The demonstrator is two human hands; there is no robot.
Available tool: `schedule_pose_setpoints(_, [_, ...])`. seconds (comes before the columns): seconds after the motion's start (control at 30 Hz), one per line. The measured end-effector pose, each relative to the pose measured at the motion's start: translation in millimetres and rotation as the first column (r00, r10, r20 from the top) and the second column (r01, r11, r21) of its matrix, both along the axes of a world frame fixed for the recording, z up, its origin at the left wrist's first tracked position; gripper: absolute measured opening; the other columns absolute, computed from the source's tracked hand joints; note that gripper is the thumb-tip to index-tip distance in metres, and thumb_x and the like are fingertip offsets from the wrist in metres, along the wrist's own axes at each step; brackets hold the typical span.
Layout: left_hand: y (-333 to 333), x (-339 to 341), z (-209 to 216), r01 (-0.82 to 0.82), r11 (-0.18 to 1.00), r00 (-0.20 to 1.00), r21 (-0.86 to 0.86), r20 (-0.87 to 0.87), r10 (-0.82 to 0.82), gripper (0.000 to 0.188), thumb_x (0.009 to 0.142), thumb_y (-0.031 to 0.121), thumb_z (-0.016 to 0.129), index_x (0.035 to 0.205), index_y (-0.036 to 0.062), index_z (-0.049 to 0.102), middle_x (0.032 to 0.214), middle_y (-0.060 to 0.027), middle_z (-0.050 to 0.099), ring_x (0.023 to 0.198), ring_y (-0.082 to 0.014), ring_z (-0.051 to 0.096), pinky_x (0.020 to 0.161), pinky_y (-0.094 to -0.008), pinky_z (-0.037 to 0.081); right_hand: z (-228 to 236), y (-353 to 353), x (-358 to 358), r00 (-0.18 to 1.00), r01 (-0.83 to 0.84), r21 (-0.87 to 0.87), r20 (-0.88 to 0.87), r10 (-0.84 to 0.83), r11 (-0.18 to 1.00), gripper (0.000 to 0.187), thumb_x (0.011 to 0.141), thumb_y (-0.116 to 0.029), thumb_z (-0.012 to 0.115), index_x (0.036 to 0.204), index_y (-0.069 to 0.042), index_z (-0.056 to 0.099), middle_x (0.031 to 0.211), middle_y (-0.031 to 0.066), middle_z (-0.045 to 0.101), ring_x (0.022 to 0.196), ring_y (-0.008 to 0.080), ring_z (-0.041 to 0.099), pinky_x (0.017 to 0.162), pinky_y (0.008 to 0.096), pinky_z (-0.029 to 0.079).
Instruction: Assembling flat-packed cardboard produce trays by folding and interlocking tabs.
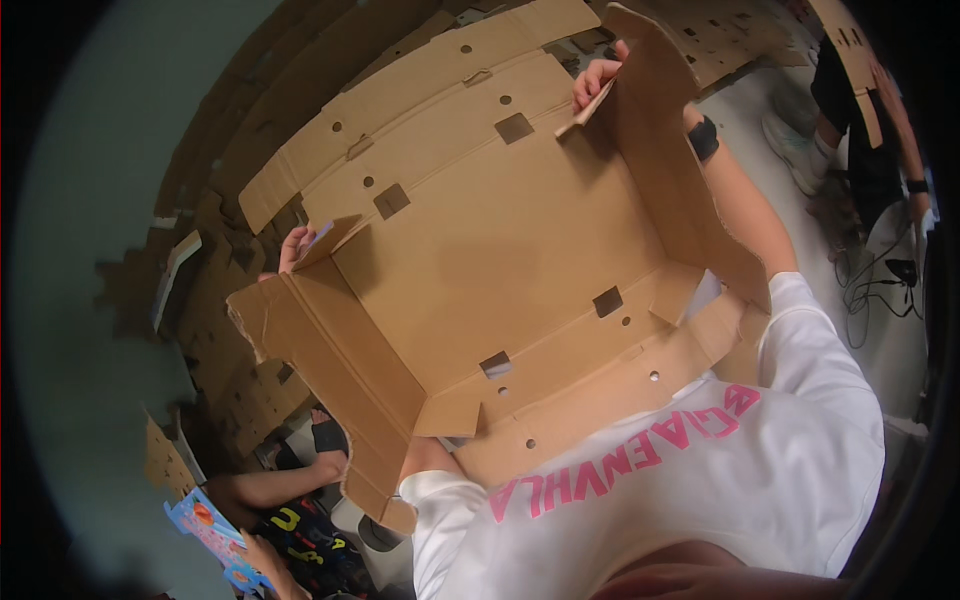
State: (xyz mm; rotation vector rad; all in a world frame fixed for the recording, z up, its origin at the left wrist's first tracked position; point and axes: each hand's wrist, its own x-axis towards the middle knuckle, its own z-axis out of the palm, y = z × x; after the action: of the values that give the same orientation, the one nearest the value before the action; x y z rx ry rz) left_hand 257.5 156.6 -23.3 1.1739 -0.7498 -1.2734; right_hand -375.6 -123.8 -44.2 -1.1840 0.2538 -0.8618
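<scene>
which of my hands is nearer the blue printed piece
Left. Your left hand is above the blue printed piece in view; your right hand is across the cardboard tray.

A head-worn fisheye camera looks steeply down from close above the open cardboard box (480,225).

Mod. light, soft shadows in cardboard tray (450,320), fisheye bend w/ black corners (left edge dim, blurry).

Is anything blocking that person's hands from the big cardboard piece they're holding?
Nothing visible: the left hand and right hand both hold the cardboard piece near its far corners. Its raised end walls only hide part of each hand.
</scene>
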Motion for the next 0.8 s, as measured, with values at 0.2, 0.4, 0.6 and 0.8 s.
schedule_pose_setpoints(0.2, [-18.5,12.2,-7.3,0.027,1.0,0.998,0.003,-0.052,-0.027,0.096,0.093,0.068,0.05,0.158,0.0055,0.019,0.161,-0.0145,0.03,0.146,-0.0327,0.034,0.119,-0.0516,0.029,-2.1,-34.0,-4.8,1.0,0.001,0.343,-0.006,0.0,0.939,0.067,0.104,-0.063,0.038,0.129,-0.003,0.055,0.127,0.0128,0.061,0.117,0.0262,0.062,0.102,0.0398,0.049])
schedule_pose_setpoints(0.4, [-41.9,28.7,-15.2,0.098,0.995,0.985,-0.02,-0.139,-0.1,0.1,0.092,0.072,0.049,0.16,0.0054,0.017,0.164,-0.0147,0.028,0.148,-0.0332,0.032,0.12,-0.0525,0.027,-5.3,-14.9,-42.4,0.988,0.152,0.306,-0.038,-0.147,0.94,0.069,0.103,-0.062,0.042,0.138,-0.004,0.05,0.133,0.0137,0.058,0.118,0.0259,0.062,0.102,0.0394,0.05])
schedule_pose_setpoints(0.6, [-72.8,31.8,-25.7,0.23,0.966,0.91,-0.121,-0.325,-0.257,0.105,0.092,0.075,0.049,0.162,0.0053,0.015,0.166,-0.0149,0.026,0.149,-0.0338,0.031,0.122,-0.0533,0.025,24.7,9.4,-101.1,0.891,0.426,0.382,-0.02,-0.453,0.82,0.073,0.102,-0.062,0.046,0.147,-0.004,0.044,0.138,0.0147,0.056,0.119,0.0255,0.062,0.102,0.039,0.051])
schedule_pose_setpoints(0.8, [-55.7,-7.7,-1.5,0.38,0.887,0.827,-0.263,-0.333,-0.453,0.095,0.096,0.061,0.055,0.162,0.0028,0.019,0.164,-0.0167,0.032,0.148,-0.0315,0.036,0.121,-0.0481,0.03,50.2,57.9,-122.4,0.911,0.143,0.141,-0.406,-0.075,0.98,0.105,0.086,-0.04,0.079,0.162,-0.003,0.017,0.158,0.0194,0.04,0.139,0.0241,0.049,0.111,0.0343,0.044])
